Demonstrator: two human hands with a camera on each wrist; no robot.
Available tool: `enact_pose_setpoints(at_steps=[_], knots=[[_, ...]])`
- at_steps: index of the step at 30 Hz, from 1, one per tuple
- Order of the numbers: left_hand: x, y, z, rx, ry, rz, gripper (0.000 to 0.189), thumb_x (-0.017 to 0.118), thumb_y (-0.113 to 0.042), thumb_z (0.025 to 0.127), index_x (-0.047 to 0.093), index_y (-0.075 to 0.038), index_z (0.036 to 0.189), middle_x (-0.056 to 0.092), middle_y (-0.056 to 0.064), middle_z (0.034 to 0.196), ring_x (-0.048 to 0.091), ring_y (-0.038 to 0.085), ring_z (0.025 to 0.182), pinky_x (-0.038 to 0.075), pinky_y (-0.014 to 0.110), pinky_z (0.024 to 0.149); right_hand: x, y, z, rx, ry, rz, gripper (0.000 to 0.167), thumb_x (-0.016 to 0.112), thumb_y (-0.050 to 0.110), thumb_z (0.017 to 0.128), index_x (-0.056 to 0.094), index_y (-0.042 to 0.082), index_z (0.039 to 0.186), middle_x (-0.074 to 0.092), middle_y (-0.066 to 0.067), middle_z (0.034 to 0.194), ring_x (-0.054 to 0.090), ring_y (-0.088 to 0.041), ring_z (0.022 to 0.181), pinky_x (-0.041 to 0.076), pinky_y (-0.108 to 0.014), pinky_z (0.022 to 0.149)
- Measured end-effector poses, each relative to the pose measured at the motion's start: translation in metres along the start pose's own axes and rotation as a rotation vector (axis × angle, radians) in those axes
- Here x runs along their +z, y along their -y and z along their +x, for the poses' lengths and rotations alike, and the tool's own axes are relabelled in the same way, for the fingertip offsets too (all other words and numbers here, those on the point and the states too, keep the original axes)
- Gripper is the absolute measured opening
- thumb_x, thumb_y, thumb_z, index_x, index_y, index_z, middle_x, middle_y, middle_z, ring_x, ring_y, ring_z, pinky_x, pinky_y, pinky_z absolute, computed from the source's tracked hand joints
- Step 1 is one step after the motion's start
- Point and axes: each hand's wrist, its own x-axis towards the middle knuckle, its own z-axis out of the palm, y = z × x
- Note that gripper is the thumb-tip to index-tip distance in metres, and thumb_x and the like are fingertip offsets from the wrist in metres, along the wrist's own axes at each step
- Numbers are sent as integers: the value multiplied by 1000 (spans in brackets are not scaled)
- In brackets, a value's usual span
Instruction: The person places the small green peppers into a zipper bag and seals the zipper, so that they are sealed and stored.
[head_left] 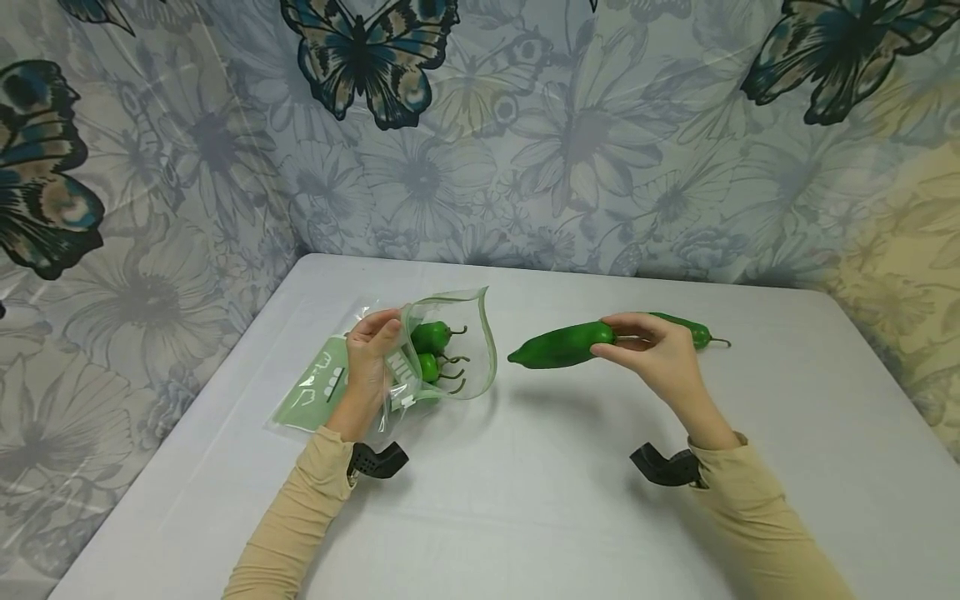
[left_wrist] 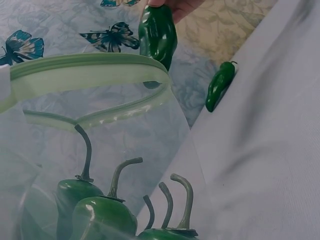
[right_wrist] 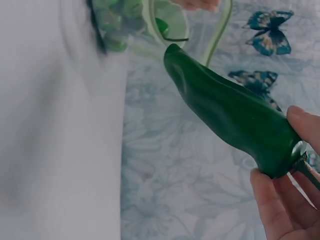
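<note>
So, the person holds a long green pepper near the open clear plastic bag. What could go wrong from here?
The long, glossy green pepper is held by the right hand only at its stem end, so it might slip. Its tip could catch on the green-rimmed, clear plastic bag. The left hand grips the bag at one side, so its mouth may sag.

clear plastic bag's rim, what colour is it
Pale green; the clear plastic bag's rim shows best in the left wrist view.

Free air separates held pepper point(head_left: 562, 347) and bag point(head_left: 318, 390), whose mouth point(left_wrist: 90, 74) 5 stems point(left_wrist: 189, 200) partly block.
</note>
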Motion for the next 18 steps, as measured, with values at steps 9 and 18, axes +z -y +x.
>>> enact_pose_setpoints(at_steps=[9, 18], knots=[[1, 1, 0, 7, 15, -5, 21, 82, -18, 59, 71, -11, 75, 66, 0, 75, 59, 8, 68, 43, 15, 56, 9, 10, 4, -45, -36, 61, 33, 77, -2, 67, 64, -5, 97, 62, -7, 89, 62, -7, 74, 50, -21, 65], [0, 1, 0, -4, 40, -25, 19, 80, -16, 61, 70, -10, 76, 68, 5, 82, 62, 13, 77, 45, 18, 64, 35, 27, 14, -61, -8, 124, 34, 75, -9, 66, 63, -8, 98, 61, -14, 90, 61, -10, 78, 51, -27, 67]])
